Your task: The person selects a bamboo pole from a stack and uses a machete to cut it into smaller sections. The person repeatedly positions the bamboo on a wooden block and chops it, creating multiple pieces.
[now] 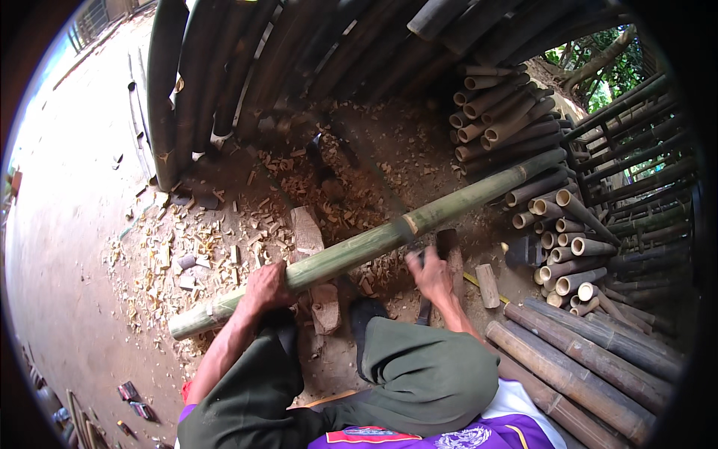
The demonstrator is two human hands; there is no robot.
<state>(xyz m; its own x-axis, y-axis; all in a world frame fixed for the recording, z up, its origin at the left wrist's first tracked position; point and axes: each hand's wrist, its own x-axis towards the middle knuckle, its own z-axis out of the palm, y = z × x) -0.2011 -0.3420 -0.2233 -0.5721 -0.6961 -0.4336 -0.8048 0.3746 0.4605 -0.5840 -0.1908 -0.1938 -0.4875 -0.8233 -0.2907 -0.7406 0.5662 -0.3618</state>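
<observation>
A long green bamboo pole lies slantwise before me, its near end at lower left and its far end at upper right. My left hand is closed on its lower part, and the pole crosses a wooden block on the ground between my feet. Just below the pole's middle joint, my right hand is closed and slightly blurred. From it shows part of a dark narrow tool, whose kind I cannot make out. The hand appears apart from the pole.
Wood chips litter the dirt floor. Cut bamboo tubes are stacked at right, with thicker brown bamboo poles at lower right. A short wood piece stands by my right hand. Dark bamboo poles lean at the back.
</observation>
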